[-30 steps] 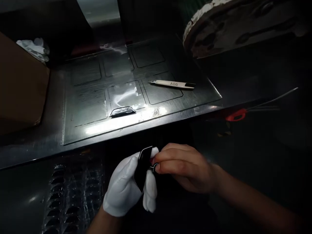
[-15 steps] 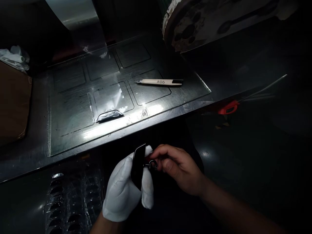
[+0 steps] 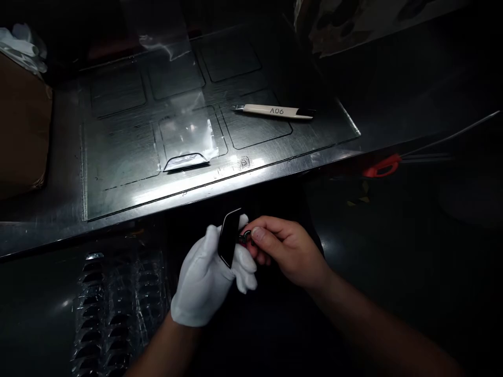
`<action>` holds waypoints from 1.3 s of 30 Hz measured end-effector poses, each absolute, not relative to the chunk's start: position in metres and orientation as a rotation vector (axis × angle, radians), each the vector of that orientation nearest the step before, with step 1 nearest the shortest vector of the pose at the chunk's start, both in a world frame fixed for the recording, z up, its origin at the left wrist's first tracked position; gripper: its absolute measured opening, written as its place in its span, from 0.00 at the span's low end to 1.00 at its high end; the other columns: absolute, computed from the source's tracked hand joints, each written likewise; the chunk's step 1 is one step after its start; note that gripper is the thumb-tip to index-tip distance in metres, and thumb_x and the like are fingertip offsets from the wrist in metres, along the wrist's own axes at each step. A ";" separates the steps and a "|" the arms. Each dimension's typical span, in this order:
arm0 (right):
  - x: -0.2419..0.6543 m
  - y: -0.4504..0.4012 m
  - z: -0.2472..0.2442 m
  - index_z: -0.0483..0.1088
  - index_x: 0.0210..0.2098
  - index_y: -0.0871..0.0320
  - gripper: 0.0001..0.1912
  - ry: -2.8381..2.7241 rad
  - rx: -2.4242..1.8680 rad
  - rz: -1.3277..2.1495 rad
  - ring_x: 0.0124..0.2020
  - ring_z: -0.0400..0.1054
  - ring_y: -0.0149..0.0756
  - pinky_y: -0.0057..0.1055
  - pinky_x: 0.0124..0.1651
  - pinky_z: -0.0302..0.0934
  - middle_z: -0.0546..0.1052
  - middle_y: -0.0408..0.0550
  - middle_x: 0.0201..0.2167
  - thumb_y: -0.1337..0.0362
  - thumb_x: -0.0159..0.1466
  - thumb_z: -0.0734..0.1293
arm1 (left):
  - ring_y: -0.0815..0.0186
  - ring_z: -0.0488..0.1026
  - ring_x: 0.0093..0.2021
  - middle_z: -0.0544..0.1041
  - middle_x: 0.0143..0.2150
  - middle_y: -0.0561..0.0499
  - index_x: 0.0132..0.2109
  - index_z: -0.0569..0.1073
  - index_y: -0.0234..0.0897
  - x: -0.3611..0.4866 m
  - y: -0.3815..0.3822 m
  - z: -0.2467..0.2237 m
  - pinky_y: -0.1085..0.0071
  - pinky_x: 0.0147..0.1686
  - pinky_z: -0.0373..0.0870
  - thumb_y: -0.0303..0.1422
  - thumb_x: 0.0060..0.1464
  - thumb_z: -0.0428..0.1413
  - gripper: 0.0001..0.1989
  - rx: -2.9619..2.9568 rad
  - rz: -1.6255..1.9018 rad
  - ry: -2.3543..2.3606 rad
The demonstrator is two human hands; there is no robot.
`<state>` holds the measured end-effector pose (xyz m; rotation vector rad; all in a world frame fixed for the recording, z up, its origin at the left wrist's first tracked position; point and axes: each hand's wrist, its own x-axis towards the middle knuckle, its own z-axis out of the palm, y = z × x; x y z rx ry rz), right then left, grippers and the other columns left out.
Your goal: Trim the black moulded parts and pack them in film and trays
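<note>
My left hand (image 3: 204, 277), in a white glove, grips a thin dark glossy plate (image 3: 229, 238) with a bright edge, tilted almost upright below the table edge. Bare, my right hand (image 3: 288, 248) pinches a small black looped piece (image 3: 245, 237) between thumb and fingers, right beside the plate's back. Whether that piece is joined to the plate I cannot tell. On the table ahead, a pale craft knife (image 3: 275, 111) marked A06 lies on a clear sheet with black outlines. Left of it lies a clear plastic bag (image 3: 186, 139) with a dark-edged curved piece at its near end.
A metal table (image 3: 314, 162) runs across the view. Trays (image 3: 118, 303) with rows of dark curved pieces stand low at left. A cardboard box (image 3: 23, 125) sits at the left edge, with white cloth (image 3: 21, 47) above it. Red-handled scissors (image 3: 383, 166) are at right.
My right thumb has closed onto the black looped piece, which has turned. Both hands and the plate sit slightly higher in view, and the table has shifted up and right with the camera.
</note>
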<state>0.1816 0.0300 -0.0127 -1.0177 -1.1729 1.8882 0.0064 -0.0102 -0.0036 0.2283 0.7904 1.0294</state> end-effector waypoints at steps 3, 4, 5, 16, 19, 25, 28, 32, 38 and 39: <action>0.186 0.035 -0.006 0.78 0.49 0.54 0.08 -1.464 -0.955 1.514 0.32 0.76 0.29 0.25 0.36 0.73 0.82 0.44 0.36 0.64 0.71 0.69 | 0.60 0.80 0.25 0.82 0.29 0.41 0.60 0.73 0.29 -0.003 -0.011 -0.010 0.72 0.24 0.72 0.60 0.66 0.39 0.40 0.221 0.984 0.825; 0.187 0.038 -0.003 0.78 0.51 0.54 0.10 -1.581 -0.905 1.372 0.37 0.78 0.32 0.28 0.41 0.74 0.83 0.46 0.40 0.67 0.70 0.70 | 0.60 0.80 0.27 0.83 0.30 0.40 0.60 0.73 0.29 -0.006 -0.012 -0.012 0.71 0.27 0.74 0.61 0.65 0.39 0.41 0.238 0.994 0.831; 0.188 0.040 -0.001 0.78 0.52 0.54 0.13 -1.684 -0.848 1.260 0.42 0.78 0.34 0.30 0.46 0.74 0.82 0.47 0.44 0.69 0.69 0.71 | 0.59 0.81 0.29 0.83 0.32 0.40 0.61 0.73 0.29 -0.008 -0.014 -0.014 0.69 0.30 0.76 0.60 0.65 0.41 0.40 0.262 1.018 0.826; 0.193 0.050 0.010 0.76 0.55 0.56 0.14 -1.925 -0.765 1.382 0.51 0.75 0.36 0.31 0.53 0.72 0.79 0.50 0.50 0.70 0.71 0.68 | 0.60 0.83 0.41 0.85 0.42 0.45 0.64 0.71 0.44 -0.013 -0.024 -0.021 0.68 0.38 0.79 0.39 0.66 0.58 0.22 0.461 1.094 0.661; 0.193 0.048 0.010 0.76 0.54 0.55 0.14 -1.848 -0.815 1.483 0.49 0.75 0.35 0.29 0.50 0.71 0.79 0.49 0.50 0.68 0.71 0.68 | 0.60 0.83 0.42 0.85 0.42 0.46 0.63 0.72 0.43 -0.011 -0.024 -0.022 0.67 0.40 0.79 0.39 0.68 0.54 0.19 0.416 1.107 0.613; 0.187 0.045 0.007 0.76 0.43 0.58 0.09 -1.486 -1.114 1.929 0.33 0.71 0.27 0.21 0.34 0.65 0.78 0.41 0.33 0.58 0.68 0.72 | 0.60 0.83 0.38 0.84 0.39 0.47 0.60 0.74 0.43 -0.007 -0.023 -0.018 0.70 0.35 0.78 0.39 0.65 0.57 0.18 0.401 1.062 0.667; 0.186 0.044 0.004 0.74 0.36 0.59 0.09 -1.324 -1.111 2.105 0.30 0.65 0.23 0.19 0.32 0.61 0.74 0.38 0.29 0.60 0.66 0.74 | 0.58 0.82 0.37 0.84 0.38 0.44 0.59 0.75 0.39 -0.011 -0.023 -0.018 0.67 0.34 0.78 0.40 0.61 0.62 0.21 0.404 0.963 0.739; 0.186 0.046 -0.002 0.72 0.35 0.59 0.12 -1.228 -1.059 2.306 0.25 0.61 0.22 0.19 0.27 0.57 0.70 0.36 0.25 0.58 0.64 0.75 | 0.59 0.81 0.34 0.84 0.35 0.45 0.58 0.76 0.37 -0.017 -0.020 -0.020 0.69 0.31 0.77 0.39 0.53 0.69 0.26 0.419 0.891 0.718; 0.190 0.047 -0.003 0.74 0.39 0.58 0.11 -1.587 -1.140 1.995 0.27 0.67 0.26 0.22 0.29 0.60 0.74 0.39 0.28 0.55 0.68 0.71 | 0.61 0.82 0.38 0.85 0.39 0.47 0.52 0.81 0.38 -0.017 -0.014 -0.010 0.72 0.37 0.78 0.32 0.51 0.71 0.20 0.525 0.792 1.028; 0.190 0.045 -0.002 0.74 0.39 0.58 0.10 -1.741 -1.161 1.767 0.28 0.67 0.26 0.23 0.30 0.60 0.74 0.39 0.28 0.58 0.68 0.70 | 0.62 0.82 0.39 0.86 0.40 0.48 0.52 0.81 0.38 -0.017 -0.014 -0.008 0.72 0.39 0.79 0.32 0.51 0.70 0.20 0.550 0.794 1.125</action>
